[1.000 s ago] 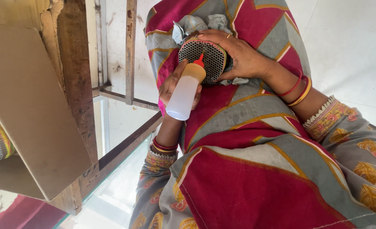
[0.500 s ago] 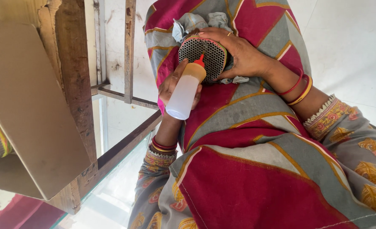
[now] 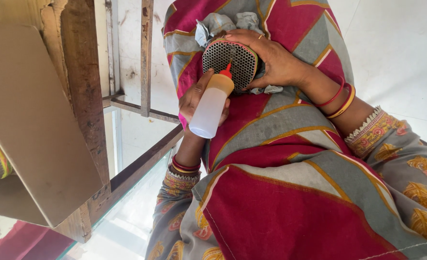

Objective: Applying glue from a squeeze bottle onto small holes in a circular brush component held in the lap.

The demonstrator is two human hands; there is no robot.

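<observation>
A draped garment (image 3: 290,192) in crimson and grey blocks edged with gold lines. Grey sleeves (image 3: 406,159) carry orange floral print. Red and gold bangles (image 3: 338,98) circle both wrists; a thin ring (image 3: 260,36) at twelve o'clock.

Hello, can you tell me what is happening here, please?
A person seated in red and grey patterned cloth holds a squeeze bottle in the left hand, its red nozzle pointed at a round honeycomb mesh piece. The right hand steadies that piece on the lap, with a grey rag behind it. A cardboard sheet leans on a wooden frame nearby.
</observation>
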